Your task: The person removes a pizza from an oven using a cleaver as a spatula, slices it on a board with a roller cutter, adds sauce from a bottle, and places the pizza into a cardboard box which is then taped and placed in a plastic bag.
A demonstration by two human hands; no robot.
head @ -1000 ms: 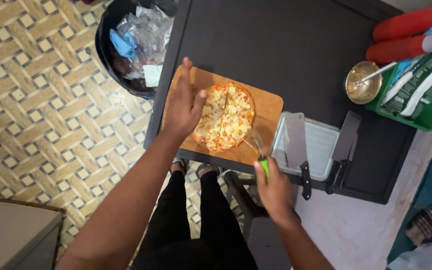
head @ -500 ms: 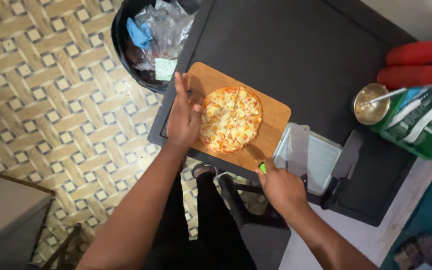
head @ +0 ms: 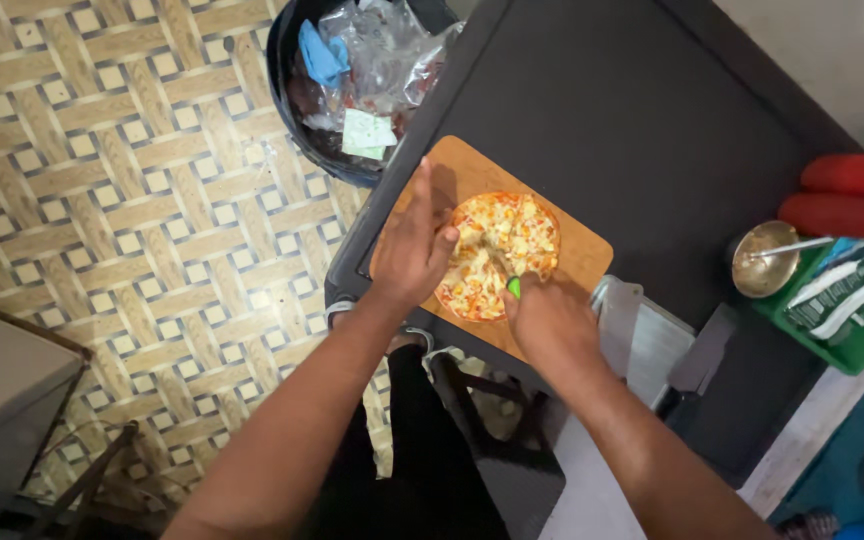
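Observation:
A small round pizza point(head: 500, 250) lies on a wooden cutting board point(head: 586, 262) near the front edge of a black table point(head: 632, 130). My left hand point(head: 414, 245) rests flat, fingers together, on the board and against the pizza's left edge. My right hand point(head: 548, 318) grips a green-handled tool point(head: 514, 287) over the pizza's near side; its blade is hidden by the hand and the pizza.
A black bin point(head: 352, 80) full of plastic waste stands on the patterned floor left of the table. A white tray point(head: 657, 345), a cleaver point(head: 697, 365), a metal bowl with a spoon point(head: 764, 260), a green basket point(head: 852, 300) and red bottles point(head: 847, 195) sit to the right.
My right hand has moved the green-handled tool from the board's near right edge onto the pizza's middle. My left hand stays against the pizza's left side. The camera has shifted.

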